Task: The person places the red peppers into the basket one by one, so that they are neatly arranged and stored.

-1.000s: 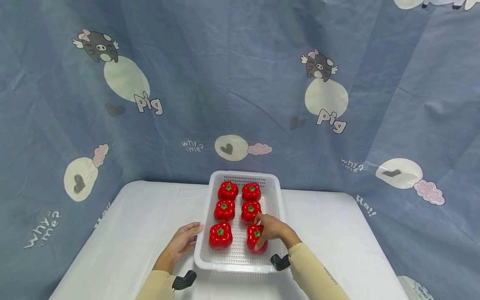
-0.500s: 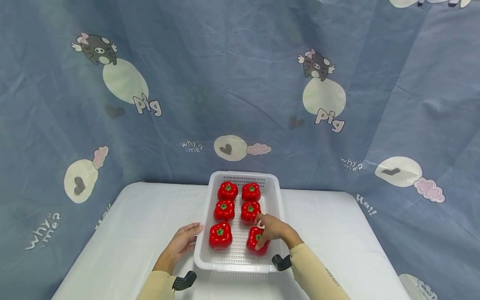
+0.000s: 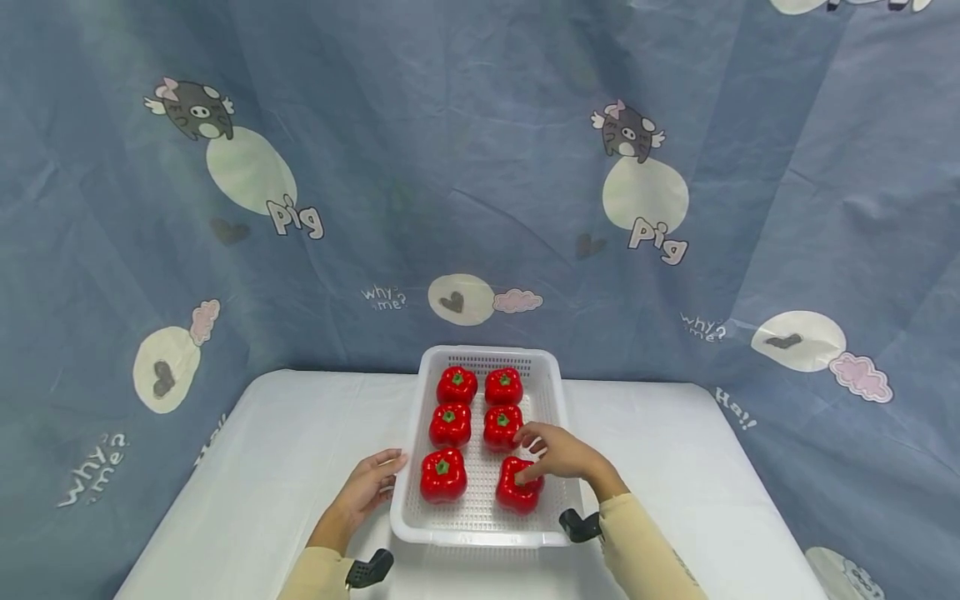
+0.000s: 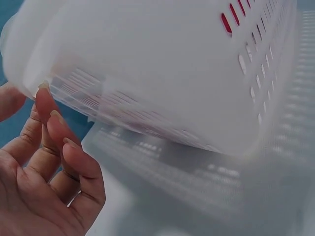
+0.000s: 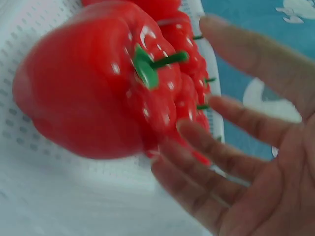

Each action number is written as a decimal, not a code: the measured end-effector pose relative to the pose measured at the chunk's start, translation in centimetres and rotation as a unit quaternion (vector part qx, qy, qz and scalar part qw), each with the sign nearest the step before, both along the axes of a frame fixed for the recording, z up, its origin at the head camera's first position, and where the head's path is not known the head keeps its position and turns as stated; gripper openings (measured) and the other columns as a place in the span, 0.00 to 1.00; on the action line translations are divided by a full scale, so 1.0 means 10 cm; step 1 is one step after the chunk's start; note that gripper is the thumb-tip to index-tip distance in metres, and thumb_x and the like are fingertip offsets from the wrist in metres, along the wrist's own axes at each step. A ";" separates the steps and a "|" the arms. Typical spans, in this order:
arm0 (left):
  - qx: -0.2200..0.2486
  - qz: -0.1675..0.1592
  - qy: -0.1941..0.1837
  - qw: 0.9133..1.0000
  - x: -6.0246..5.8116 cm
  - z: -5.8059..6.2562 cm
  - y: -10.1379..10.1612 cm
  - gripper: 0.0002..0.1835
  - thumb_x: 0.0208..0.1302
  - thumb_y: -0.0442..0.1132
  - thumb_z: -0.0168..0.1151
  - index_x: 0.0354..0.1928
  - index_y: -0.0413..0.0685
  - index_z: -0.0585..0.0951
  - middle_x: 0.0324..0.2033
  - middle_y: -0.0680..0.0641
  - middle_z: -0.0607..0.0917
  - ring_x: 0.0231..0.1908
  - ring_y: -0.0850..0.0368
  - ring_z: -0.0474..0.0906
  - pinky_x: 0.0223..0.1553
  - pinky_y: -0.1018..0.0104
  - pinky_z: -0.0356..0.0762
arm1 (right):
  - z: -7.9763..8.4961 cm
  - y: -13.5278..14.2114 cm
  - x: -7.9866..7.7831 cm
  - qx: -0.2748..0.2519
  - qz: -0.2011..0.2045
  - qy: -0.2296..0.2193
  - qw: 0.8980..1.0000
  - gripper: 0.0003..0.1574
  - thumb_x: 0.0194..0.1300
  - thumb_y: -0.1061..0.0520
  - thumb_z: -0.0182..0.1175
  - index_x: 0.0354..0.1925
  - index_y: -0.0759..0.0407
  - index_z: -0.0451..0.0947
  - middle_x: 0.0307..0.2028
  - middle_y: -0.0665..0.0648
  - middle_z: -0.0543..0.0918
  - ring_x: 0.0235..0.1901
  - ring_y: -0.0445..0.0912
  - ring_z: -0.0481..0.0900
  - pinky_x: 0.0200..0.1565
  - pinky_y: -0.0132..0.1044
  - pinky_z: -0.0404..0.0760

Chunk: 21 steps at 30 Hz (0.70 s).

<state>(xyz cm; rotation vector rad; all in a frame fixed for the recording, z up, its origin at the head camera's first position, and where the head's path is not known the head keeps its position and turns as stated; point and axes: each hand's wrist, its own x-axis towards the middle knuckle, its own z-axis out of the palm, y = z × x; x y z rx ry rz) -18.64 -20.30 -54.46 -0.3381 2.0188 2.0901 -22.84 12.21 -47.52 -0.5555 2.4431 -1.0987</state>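
Observation:
A white plastic basket (image 3: 480, 537) with a slotted wall holds several red bell peppers in two columns. At its left rim, my left hand (image 3: 365, 487) pinches the edge; the left wrist view shows the thumb and curled fingertips right at the rim of the basket (image 4: 147, 59). Over the front-right bell pepper (image 3: 516, 497) hovers my right hand (image 3: 566, 454). In the right wrist view, that hand (image 5: 266, 157) has its fingers spread, with a gap between them and the green-stemmed bell pepper (image 5: 88, 83).
The front-left bell pepper (image 3: 443, 479) and a middle-right bell pepper (image 3: 501, 427) sit close by in the basket. Beneath lies a white-covered table (image 3: 652, 467). A blue patterned curtain (image 3: 480, 167) hangs behind and along both sides.
My right hand has loosened from the front-right bell pepper and moved right, its fingers spreading. That pepper has shifted slightly toward me and turned a little. My left hand stays at the rim.

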 end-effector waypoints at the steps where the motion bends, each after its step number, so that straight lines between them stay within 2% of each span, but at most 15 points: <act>1: -0.002 0.000 0.000 1.000 0.00 0.00 -0.01 0.22 0.66 0.41 0.60 0.54 0.32 0.73 0.34 0.50 0.83 0.33 0.58 0.77 0.35 0.67 0.77 | 0.00 0.02 0.00 -0.010 0.003 -0.002 1.000 0.32 0.49 0.57 0.75 0.51 0.62 0.75 0.46 0.61 0.78 0.49 0.56 0.76 0.47 0.48 0.82; 9: -0.027 -0.005 -0.005 1.000 -0.01 0.08 -0.05 0.21 0.69 0.45 0.57 0.52 0.33 0.76 0.31 0.50 0.80 0.31 0.58 0.74 0.33 0.67 0.76 | -0.03 0.24 -0.03 -0.091 -0.001 0.005 0.996 0.27 0.56 0.58 0.70 0.52 0.65 0.76 0.47 0.67 0.79 0.46 0.56 0.80 0.50 0.49 0.81; 14: -0.059 -0.007 -0.006 0.998 -0.02 0.13 -0.10 0.20 0.69 0.45 0.57 0.51 0.33 0.77 0.30 0.50 0.80 0.29 0.58 0.74 0.32 0.67 0.76 | -0.04 0.38 0.00 -0.135 -0.017 0.016 0.991 0.23 0.60 0.57 0.67 0.52 0.65 0.76 0.47 0.64 0.80 0.46 0.55 0.81 0.49 0.45 0.82; 21: -0.108 -0.023 -0.002 0.994 -0.08 0.26 -0.22 0.21 0.70 0.45 0.55 0.56 0.36 0.77 0.38 0.46 0.84 0.33 0.55 0.75 0.38 0.63 0.76 | -0.08 0.63 0.01 -0.158 -0.056 0.014 0.986 0.21 0.63 0.57 0.64 0.51 0.67 0.77 0.47 0.67 0.80 0.47 0.57 0.81 0.50 0.48 0.81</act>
